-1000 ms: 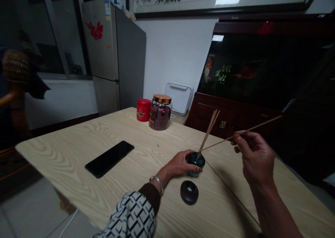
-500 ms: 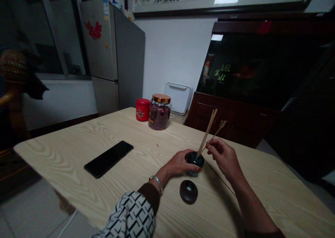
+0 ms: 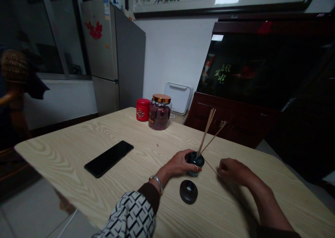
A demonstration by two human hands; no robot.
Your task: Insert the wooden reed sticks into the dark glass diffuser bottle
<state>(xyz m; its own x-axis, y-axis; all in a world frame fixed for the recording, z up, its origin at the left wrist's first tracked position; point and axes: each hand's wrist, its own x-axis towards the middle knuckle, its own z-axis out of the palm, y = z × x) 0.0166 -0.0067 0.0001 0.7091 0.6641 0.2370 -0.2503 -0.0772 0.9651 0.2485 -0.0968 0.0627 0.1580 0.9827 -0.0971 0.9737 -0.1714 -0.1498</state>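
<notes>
My left hand (image 3: 180, 164) is wrapped round a small dark bottle (image 3: 195, 159) standing on the wooden table (image 3: 78, 168). Several thin reed sticks (image 3: 209, 129) lean out of the bottle's mouth, up and to the right. My right hand (image 3: 231, 170) is lowered on the table just right of the bottle, fingers curled over a loose reed stick (image 3: 211, 167) that lies flat on the wood. A round dark cap (image 3: 188, 191) with a hole in its middle lies in front of the bottle.
A black phone (image 3: 108, 158) lies on the table's left half. A red tin (image 3: 143, 109) and a glass jar (image 3: 159, 116) with a copper lid stand at the far edge. Behind are a fridge (image 3: 115, 56) and a dark cabinet (image 3: 235, 121).
My right hand slid a stick into the bottle, let it go, then dropped to the table onto a loose stick. My left hand stayed on the bottle.
</notes>
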